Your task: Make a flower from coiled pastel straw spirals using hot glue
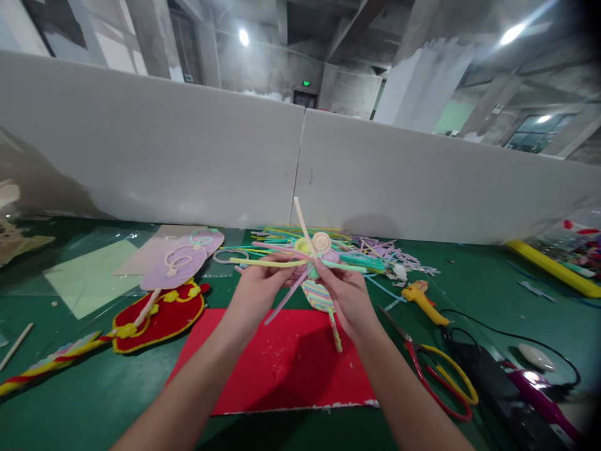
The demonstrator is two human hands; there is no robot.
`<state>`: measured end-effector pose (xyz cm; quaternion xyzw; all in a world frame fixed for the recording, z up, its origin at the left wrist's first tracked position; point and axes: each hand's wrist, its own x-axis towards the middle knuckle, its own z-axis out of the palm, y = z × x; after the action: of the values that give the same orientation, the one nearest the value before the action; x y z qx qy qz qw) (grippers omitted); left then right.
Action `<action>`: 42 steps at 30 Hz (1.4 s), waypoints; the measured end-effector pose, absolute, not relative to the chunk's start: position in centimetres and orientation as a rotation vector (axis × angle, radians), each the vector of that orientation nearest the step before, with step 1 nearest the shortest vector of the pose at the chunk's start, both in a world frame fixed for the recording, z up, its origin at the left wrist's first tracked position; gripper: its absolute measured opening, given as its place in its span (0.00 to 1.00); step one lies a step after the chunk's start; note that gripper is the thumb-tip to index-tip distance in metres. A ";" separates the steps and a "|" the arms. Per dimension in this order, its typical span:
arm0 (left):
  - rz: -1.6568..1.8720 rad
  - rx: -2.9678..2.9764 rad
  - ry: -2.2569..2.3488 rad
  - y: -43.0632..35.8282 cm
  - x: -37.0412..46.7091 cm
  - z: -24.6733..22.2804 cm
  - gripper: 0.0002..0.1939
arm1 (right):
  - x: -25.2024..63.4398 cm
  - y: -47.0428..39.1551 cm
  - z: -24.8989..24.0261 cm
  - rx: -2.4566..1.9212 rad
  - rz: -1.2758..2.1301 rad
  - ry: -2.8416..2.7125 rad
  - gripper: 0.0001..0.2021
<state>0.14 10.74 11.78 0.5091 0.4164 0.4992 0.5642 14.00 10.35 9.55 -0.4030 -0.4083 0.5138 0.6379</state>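
Both hands are raised over a red sheet (291, 363), closed around one pipe-cleaner flower (322, 243) with pastel coiled petals and loose stems sticking out. My left hand (265, 279) pinches it from the left, near a yellow stem (260, 263). From the right, my right hand (345, 285) grips the same flower close to its middle. A cream stem (303, 219) points up and a lilac stem (288, 297) slants down to the left. Just below the hands is a striped pastel leaf (319, 296) with a twisted stalk. The fingertips partly hide the flower's centre.
Loose pipe cleaners (375, 250) are heaped behind the hands. On the left lie a lilac fan-shaped piece (188, 257) and a red one with yellow trim (159, 316). Scissors (441, 382), a yellow glue gun (425, 304) and a black power strip (498, 388) lie right. A white partition (188, 156) stands behind.
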 end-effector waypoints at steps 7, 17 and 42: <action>1.118 1.228 0.895 10.8 -0.1 11.6 0.15 | 13.9 10.0 9.7 -0.875 1.115 -0.980 0.12; 1.192 1.068 0.807 10.7 0.1 11.1 0.13 | 13.5 9.9 9.4 -0.862 1.135 -0.959 0.10; 1.116 0.791 0.852 10.7 0.4 11.3 0.12 | 13.4 10.1 9.5 -0.977 0.950 -0.903 0.08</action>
<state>0.42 10.71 11.32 0.3543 0.3813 0.4995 0.6926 13.43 10.08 9.54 -0.4359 -0.4027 0.4237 0.6843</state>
